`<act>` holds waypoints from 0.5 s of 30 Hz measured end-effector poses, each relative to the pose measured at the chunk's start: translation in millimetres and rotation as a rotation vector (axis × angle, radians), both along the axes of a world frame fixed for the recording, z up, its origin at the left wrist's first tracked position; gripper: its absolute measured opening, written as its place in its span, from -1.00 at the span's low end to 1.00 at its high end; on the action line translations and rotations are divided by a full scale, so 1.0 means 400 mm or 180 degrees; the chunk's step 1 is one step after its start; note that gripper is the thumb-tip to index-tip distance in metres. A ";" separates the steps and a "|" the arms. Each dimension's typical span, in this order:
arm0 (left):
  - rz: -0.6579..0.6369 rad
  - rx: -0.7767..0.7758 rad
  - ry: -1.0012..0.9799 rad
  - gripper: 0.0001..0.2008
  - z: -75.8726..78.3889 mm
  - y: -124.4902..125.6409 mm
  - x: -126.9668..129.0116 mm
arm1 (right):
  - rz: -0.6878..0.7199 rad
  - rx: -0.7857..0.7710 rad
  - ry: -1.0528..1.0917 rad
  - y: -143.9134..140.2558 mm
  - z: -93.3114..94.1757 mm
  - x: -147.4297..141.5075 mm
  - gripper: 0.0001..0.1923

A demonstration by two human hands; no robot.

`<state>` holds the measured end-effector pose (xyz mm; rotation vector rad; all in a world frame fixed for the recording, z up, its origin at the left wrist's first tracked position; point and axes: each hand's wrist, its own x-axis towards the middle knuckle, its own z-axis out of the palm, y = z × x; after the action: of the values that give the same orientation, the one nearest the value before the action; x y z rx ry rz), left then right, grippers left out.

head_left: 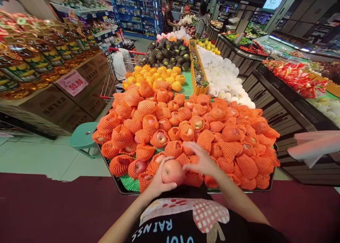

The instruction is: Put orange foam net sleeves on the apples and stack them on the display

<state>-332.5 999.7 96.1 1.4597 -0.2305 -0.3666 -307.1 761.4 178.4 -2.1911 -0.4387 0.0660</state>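
Observation:
My left hand [157,185] is wrapped around a bare pinkish-red apple [172,172] in front of my body, with the thumb along its underside. To the right of the apple, my right hand [203,160] has its fingers apart and bent toward it; whether a fingertip touches the apple I cannot tell. Just beyond both hands lies a heap of apples in orange foam nets [174,148], with red skin showing through several openings. One netted apple [138,167] sits left of my left hand.
Behind the netted heap are yellow-orange fruits [154,76], dark-netted fruits [170,53] and white-wrapped fruits [223,73]. A green stool [83,135] and shopping cart [106,90] stand left. Oil bottles [39,58] top cartons at far left. A roll of bags [316,145] juts in from the right.

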 end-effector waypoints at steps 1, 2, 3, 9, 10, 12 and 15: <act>-0.0066 0.0026 0.0093 0.04 -0.009 0.013 -0.011 | -0.0634 -0.0077 -0.0138 -0.044 -0.012 0.020 -0.51; -0.0087 0.0032 0.0229 0.09 -0.019 0.025 -0.022 | -0.1226 -0.0308 -0.0222 -0.088 -0.023 0.044 -0.56; -0.0065 0.0017 0.0386 0.13 -0.029 0.034 -0.032 | -0.1704 -0.0590 -0.0258 -0.130 -0.033 0.069 -0.55; 0.0251 -0.0699 0.1259 0.10 -0.045 0.044 -0.061 | -0.2027 -0.1111 0.0296 -0.258 -0.064 0.159 -0.69; 0.0282 -0.0783 0.1308 0.08 -0.042 0.044 -0.061 | -0.2069 -0.1113 0.0265 -0.259 -0.057 0.153 -0.71; 0.0373 -0.0812 0.1291 0.05 -0.036 0.047 -0.062 | -0.2291 -0.1021 -0.0043 -0.242 -0.035 0.123 -0.72; 0.0404 -0.0875 0.1235 0.08 -0.031 0.044 -0.065 | -0.2448 -0.0442 -0.1030 -0.173 0.000 0.045 -0.65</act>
<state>-358.3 1017.5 83.6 1.1011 0.1206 -0.4859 -289.0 692.3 178.5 -2.3713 0.2654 -0.6974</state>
